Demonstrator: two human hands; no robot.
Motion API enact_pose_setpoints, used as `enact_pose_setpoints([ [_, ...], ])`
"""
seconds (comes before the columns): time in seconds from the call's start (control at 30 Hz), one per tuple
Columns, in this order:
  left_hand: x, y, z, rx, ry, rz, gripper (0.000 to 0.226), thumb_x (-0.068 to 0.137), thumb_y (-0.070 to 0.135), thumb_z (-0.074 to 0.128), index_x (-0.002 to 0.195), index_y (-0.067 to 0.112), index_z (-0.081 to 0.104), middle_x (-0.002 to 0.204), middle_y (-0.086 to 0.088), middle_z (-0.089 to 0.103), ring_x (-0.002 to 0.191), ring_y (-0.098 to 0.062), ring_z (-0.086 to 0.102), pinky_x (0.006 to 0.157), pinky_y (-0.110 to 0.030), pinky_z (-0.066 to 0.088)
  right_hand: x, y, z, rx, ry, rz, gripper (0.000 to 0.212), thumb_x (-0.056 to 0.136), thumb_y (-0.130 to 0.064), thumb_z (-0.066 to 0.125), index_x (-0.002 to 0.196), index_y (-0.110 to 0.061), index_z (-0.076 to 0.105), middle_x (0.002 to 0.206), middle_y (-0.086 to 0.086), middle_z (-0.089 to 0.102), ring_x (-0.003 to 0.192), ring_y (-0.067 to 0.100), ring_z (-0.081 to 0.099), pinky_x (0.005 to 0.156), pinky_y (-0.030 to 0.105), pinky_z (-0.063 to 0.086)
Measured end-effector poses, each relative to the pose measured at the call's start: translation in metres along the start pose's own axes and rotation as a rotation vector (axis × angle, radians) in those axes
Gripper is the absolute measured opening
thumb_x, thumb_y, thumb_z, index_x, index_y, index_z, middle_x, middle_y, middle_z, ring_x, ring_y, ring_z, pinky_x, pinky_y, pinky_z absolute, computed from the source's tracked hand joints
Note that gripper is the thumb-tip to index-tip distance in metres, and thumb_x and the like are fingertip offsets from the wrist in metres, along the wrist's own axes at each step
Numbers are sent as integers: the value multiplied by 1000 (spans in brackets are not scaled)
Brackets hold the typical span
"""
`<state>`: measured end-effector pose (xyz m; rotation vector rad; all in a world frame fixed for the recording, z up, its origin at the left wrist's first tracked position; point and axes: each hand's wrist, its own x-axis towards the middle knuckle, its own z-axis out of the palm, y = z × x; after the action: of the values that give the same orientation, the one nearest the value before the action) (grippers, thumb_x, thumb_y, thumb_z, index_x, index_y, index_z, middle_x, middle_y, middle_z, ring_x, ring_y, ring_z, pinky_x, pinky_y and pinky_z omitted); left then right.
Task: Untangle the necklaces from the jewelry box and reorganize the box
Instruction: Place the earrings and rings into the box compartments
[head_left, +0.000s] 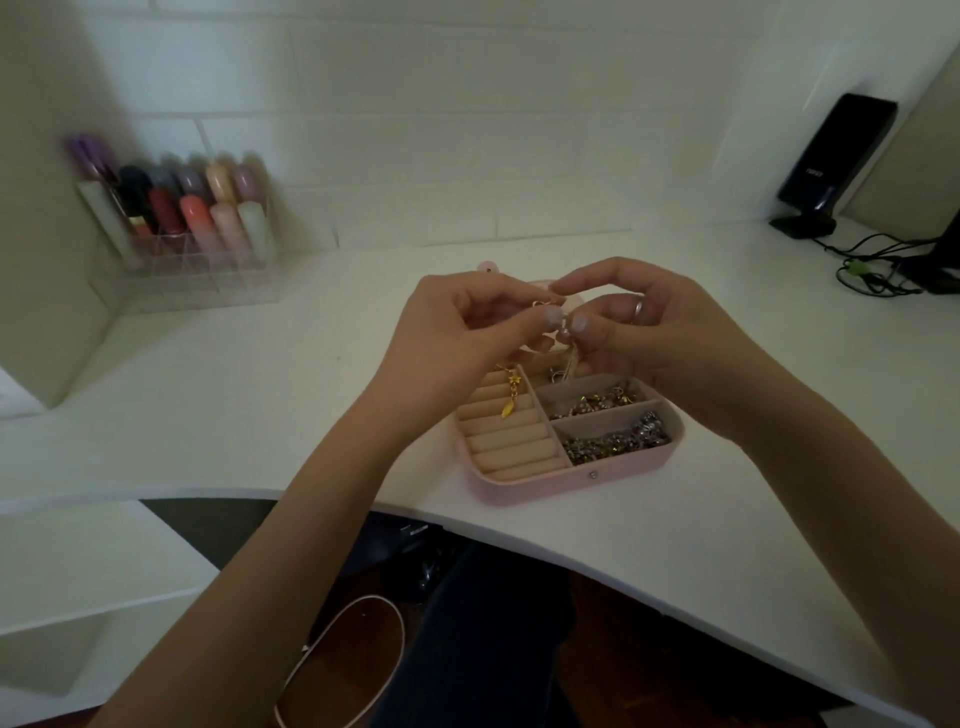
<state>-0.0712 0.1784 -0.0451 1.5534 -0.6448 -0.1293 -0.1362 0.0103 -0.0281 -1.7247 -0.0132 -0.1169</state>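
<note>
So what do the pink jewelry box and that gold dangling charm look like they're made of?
The jewelry box: likely matte pink faux leather, judging by its soft sheen and a metal snap; beige velvety lining. The gold charm: shiny yellow metal, probably gold or gold-plated.

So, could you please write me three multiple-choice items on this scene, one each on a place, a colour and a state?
1. Where does the gold pendant hang?
A. over the ring rolls
B. on the desk beside the box
C. in the lipstick organiser

2. What colour is the jewelry box outside?
A. black
B. pink
C. green

3. What are the hands doing?
A. lying flat on the desk
B. both pinching a fine chain
C. closing the lid

Answers: 1 A, it dangles above the beige ring rolls. 2 B, its front wall is pink. 3 B, the left hand and right hand pinch the chain above the open box.
</note>
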Motion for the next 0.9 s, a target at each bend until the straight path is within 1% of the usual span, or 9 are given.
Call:
enact_pose_setpoints([
  [0.13,-1,0,-4,-41,-28,-74,12,84,4,67,92,9,73,75,-7,73,71,-15,70,68,-25,57,0,0,2,-60,1,-49,34,73,-13,70,107,-11,64,85,14,70,72,22,69,64,25,56],
  [0.27,-1,0,-9,-132,-1,-148,15,84,-2,64,94,7,70,71,-8,72,68,-13,68,65,-23,56,0,2,4,-127,16,-109,30,79,-2,70,108,-11,65,84,13,66,76,22,67,74,31,59],
  [0.37,-1,-1,-12,-163,9,-202,12,85,-2,63,93,7,66,73,-8,72,66,-13,68,65,-24,57,-1,3,6,-187,48,-163,31,78,0,71,108,-9,65,84,10,64,75,14,63,75,28,56],
  [0.43,-1,-1,-15,-137,-9,-213,10,85,-1,63,91,6,67,73,-7,72,67,-13,68,66,-24,57,-1,3,7,-216,55,-194,31,78,3,71,106,-8,65,83,9,63,74,9,61,74,23,54],
  [0.57,-3,-2,-18,-92,-35,-223,11,84,0,64,91,6,69,76,-8,73,72,-15,69,70,-24,57,-2,7,11,-236,44,-219,30,79,7,70,104,-9,66,83,7,63,75,8,61,73,22,53],
  [0.67,-4,-3,-21,-65,-33,-220,14,85,2,64,95,8,70,79,-10,74,75,-16,71,73,-24,57,-3,9,13,-234,54,-212,29,80,7,69,104,-9,65,82,4,63,72,8,62,71,26,54],
  [0.73,-5,-1,-23,-36,-48,-217,14,84,1,65,95,7,71,79,-10,74,75,-16,71,73,-24,58,-4,11,16,-247,57,-219,28,80,6,70,103,-9,65,83,5,63,71,9,62,71,28,55],
  [0.83,-7,0,-24,47,-80,-194,10,81,0,68,88,6,72,75,-12,73,71,-16,71,68,-21,56,-6,14,19,-251,47,-238,26,79,7,70,99,-8,66,84,11,64,73,10,62,73,21,55],
  [0.9,-7,1,-26,137,-92,-153,8,81,2,69,84,8,72,74,-10,73,72,-18,71,70,-24,58,-8,16,22,-271,44,-251,25,78,7,71,98,-7,67,85,15,65,77,14,64,76,23,56],
])
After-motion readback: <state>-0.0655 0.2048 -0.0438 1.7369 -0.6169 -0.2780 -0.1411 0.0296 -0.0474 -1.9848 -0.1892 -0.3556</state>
